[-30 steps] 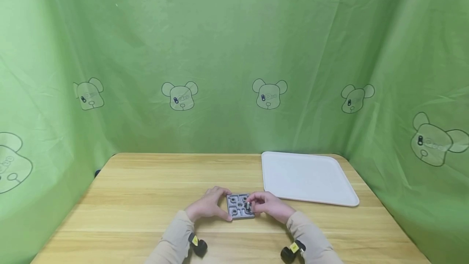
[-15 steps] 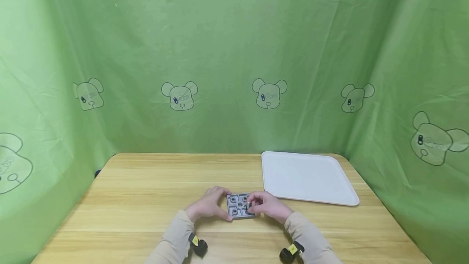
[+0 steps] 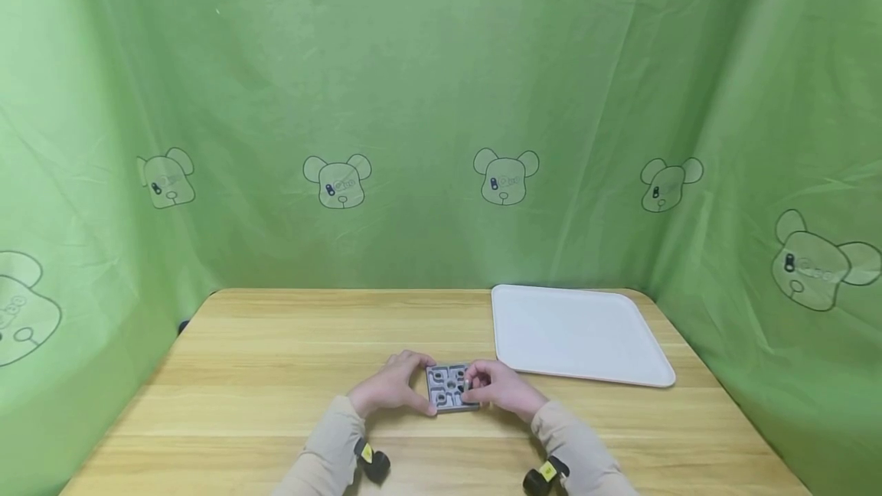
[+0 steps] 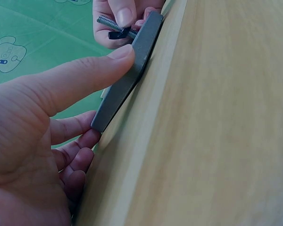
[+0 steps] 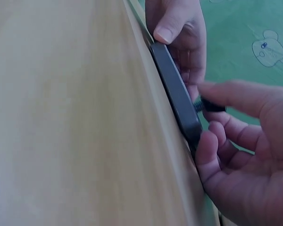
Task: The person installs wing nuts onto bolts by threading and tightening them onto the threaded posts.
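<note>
A square grey plate (image 3: pixel 448 389) with recesses and several holes lies flat on the wooden table. My left hand (image 3: pixel 391 386) grips its left side, thumb at the near corner and fingers at the far one. A threaded bolt (image 4: pixel 107 21) sticks up from the plate's right part, with a small black nut-like piece (image 4: pixel 118 34) on its shaft. My right hand (image 3: pixel 506 389) pinches this black piece between thumb and fingers, its other fingers curled beside the plate's edge. In the right wrist view the thumb partly covers the black piece (image 5: pixel 214 106).
A white tray (image 3: pixel 582 335) lies at the back right of the wooden table (image 3: pixel 310 343), just beyond the right hand. Green curtains (image 3: pixel 413 243) with bear drawings hang at the back and both sides. Each sleeve carries a black wrist camera (image 3: pixel 375 467).
My right hand has turned slightly about the bolt, its fingers now closer round the black piece, and the right forearm has shifted a little left. The left hand and plate stay put.
</note>
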`<action>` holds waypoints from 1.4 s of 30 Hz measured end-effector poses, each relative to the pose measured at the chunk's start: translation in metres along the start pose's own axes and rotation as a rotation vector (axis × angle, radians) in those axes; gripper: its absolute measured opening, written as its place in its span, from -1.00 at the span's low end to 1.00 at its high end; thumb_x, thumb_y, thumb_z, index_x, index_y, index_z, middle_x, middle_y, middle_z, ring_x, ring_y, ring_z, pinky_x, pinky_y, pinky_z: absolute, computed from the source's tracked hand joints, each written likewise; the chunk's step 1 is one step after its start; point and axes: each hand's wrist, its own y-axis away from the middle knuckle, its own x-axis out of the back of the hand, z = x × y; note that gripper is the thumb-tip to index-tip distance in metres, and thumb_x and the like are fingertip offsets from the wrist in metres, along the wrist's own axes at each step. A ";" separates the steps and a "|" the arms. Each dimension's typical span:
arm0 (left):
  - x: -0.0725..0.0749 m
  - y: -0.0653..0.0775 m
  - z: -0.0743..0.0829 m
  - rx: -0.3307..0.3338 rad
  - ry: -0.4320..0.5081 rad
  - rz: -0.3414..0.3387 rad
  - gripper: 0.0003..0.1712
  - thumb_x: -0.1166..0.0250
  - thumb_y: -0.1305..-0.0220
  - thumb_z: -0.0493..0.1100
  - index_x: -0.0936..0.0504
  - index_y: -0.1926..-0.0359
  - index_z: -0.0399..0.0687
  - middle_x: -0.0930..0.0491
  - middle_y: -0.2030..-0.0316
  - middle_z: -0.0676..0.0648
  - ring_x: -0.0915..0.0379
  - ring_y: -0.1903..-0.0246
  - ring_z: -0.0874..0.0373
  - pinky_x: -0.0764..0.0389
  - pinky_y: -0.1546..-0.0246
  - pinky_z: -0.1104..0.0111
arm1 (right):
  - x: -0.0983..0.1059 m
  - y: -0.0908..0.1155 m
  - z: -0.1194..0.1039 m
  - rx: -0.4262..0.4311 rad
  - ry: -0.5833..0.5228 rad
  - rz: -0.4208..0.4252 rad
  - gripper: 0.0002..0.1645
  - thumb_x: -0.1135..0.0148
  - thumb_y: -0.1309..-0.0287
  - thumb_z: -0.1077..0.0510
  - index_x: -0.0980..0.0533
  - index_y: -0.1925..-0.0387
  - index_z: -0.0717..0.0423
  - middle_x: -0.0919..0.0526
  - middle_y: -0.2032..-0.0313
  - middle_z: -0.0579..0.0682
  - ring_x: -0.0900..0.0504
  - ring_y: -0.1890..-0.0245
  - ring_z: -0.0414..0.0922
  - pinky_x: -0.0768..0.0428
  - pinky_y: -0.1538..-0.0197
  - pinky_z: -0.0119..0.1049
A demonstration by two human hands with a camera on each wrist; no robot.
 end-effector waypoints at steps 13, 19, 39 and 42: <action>0.000 0.000 0.000 -0.010 0.015 0.002 -0.04 -0.57 0.25 0.06 -0.43 -0.25 -0.06 -0.41 -0.23 -0.12 -0.23 -0.20 -0.08 -0.26 -0.32 -0.12 | 0.010 -0.001 0.010 0.012 -0.190 -0.122 -0.69 -0.14 -0.05 0.28 -0.47 0.12 0.35 -0.53 0.23 -0.01 -0.52 0.21 -0.13 -0.59 0.16 -0.33; 0.000 0.000 -0.001 -0.009 0.015 0.002 -0.04 -0.57 0.25 0.06 -0.43 -0.25 -0.06 -0.41 -0.23 -0.12 -0.23 -0.21 -0.08 -0.26 -0.32 -0.13 | 0.010 0.000 0.009 0.017 -0.234 -0.129 -0.73 -0.05 -0.13 0.29 -0.45 0.14 0.38 -0.56 0.20 0.03 -0.52 0.23 -0.13 -0.59 0.21 -0.39; 0.001 0.001 0.001 -0.003 0.003 -0.002 -0.03 -0.57 0.24 0.07 -0.42 -0.26 -0.07 -0.40 -0.24 -0.13 -0.24 -0.21 -0.08 -0.27 -0.32 -0.12 | 0.007 0.002 0.002 0.012 -0.126 -0.078 -0.62 -0.26 0.04 0.31 -0.52 0.12 0.40 -0.49 0.35 -0.09 -0.44 0.26 -0.17 -0.47 0.13 -0.37; 0.001 0.001 0.001 -0.002 0.007 -0.003 -0.03 -0.57 0.23 0.06 -0.42 -0.26 -0.07 -0.40 -0.24 -0.13 -0.23 -0.21 -0.08 -0.26 -0.32 -0.13 | 0.006 0.002 0.002 0.005 -0.101 -0.065 -0.63 -0.30 0.05 0.29 -0.54 0.14 0.37 -0.47 0.38 -0.10 -0.43 0.30 -0.17 -0.47 0.21 -0.41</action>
